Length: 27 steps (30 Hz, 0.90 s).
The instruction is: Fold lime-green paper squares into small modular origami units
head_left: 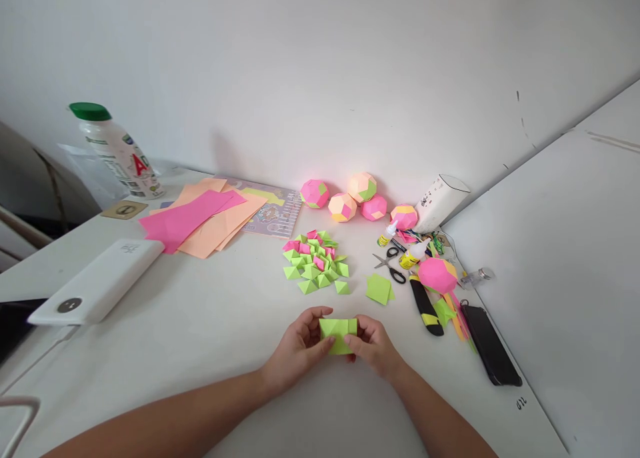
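Note:
Between my two hands is a small sheet of green paper [338, 330] with fold creases across it, held just above the table's near side. My left hand [301, 340] pinches its left end, thumb on the front face. At the right end my right hand [373, 343] grips it the same way, thumb on the front and fingers behind. Beyond the hands lies a heap of folded green and pink paper pieces [316, 261]. To its right sits a small stack of square green paper [379, 289].
Scissors [391, 265], glue bottles [414, 253], a utility knife [425, 305] and a black phone [490, 343] lie right. Paper balls [342, 207] line the wall. Pink sheets [186, 219], a white power bank [100, 281] and a green-capped bottle [120, 151] are left.

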Each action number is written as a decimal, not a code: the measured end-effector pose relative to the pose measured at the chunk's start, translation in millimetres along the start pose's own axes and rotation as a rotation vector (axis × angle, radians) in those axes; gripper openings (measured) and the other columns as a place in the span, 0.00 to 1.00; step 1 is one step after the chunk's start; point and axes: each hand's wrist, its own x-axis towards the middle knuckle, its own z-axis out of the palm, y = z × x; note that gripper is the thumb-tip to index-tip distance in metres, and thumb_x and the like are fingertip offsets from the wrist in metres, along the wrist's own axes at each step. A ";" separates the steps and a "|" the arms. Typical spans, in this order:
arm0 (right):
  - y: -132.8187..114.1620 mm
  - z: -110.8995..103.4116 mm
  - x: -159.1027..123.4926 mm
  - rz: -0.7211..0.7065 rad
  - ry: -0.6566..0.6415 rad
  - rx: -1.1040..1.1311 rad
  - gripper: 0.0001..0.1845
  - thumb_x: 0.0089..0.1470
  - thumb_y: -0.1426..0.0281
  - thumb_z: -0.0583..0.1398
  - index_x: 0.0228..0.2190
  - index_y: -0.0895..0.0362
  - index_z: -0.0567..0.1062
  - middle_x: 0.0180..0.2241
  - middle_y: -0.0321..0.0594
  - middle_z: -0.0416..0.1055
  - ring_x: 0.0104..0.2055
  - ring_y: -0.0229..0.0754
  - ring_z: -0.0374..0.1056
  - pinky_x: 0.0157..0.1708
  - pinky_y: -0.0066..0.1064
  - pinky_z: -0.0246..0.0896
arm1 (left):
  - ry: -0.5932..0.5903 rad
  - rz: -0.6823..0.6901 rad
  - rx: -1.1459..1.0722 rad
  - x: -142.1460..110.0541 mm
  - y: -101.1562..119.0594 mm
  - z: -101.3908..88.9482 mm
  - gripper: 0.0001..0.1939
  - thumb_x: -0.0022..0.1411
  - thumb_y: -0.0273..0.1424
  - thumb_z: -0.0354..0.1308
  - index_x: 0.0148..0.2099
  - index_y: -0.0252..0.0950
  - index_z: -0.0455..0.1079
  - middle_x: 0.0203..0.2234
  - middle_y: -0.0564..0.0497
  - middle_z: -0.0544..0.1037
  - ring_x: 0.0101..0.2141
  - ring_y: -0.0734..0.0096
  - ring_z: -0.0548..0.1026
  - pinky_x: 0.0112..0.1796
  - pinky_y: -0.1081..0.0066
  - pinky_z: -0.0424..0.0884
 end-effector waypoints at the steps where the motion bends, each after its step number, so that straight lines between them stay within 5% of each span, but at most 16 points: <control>1: 0.1 -0.2 0.0 0.016 -0.013 0.002 0.16 0.44 0.60 0.63 0.24 0.59 0.66 0.20 0.32 0.63 0.19 0.33 0.61 0.20 0.26 0.60 | 0.009 0.023 0.004 -0.1 -1.3 -0.6 0.23 0.52 0.38 0.61 0.48 0.38 0.59 0.32 0.51 0.69 0.32 0.70 0.71 0.34 0.68 0.68; 9: -2.1 0.9 -0.7 0.001 -0.005 -0.003 0.16 0.45 0.60 0.62 0.22 0.58 0.63 0.18 0.31 0.61 0.20 0.34 0.61 0.21 0.26 0.59 | -0.069 0.078 0.223 -1.6 -8.3 -5.5 0.20 0.56 0.35 0.57 0.51 0.40 0.59 0.25 0.57 0.61 0.28 0.73 0.65 0.33 0.70 0.64; 15: -0.5 0.9 -0.5 0.019 0.017 -0.049 0.17 0.47 0.59 0.61 0.23 0.58 0.64 0.17 0.30 0.62 0.17 0.32 0.59 0.17 0.24 0.56 | -0.236 0.099 0.117 -5.1 -2.1 -1.8 0.13 0.60 0.35 0.53 0.46 0.40 0.56 0.35 0.50 0.69 0.36 0.69 0.71 0.38 0.66 0.66; 20: -2.3 1.6 -1.3 -0.004 0.016 -0.074 0.16 0.48 0.58 0.60 0.23 0.58 0.65 0.17 0.31 0.63 0.18 0.33 0.60 0.18 0.24 0.54 | -0.135 0.122 0.181 -4.1 -1.3 -1.7 0.10 0.60 0.34 0.52 0.43 0.38 0.60 0.36 0.48 0.71 0.38 0.67 0.70 0.41 0.66 0.66; 27: 0.3 0.8 0.1 -0.028 0.026 -0.078 0.15 0.48 0.60 0.62 0.25 0.60 0.68 0.17 0.31 0.62 0.19 0.33 0.59 0.19 0.25 0.55 | -0.139 0.204 0.156 -1.6 -5.0 -4.6 0.12 0.59 0.31 0.52 0.47 0.40 0.65 0.36 0.49 0.66 0.39 0.65 0.70 0.41 0.64 0.68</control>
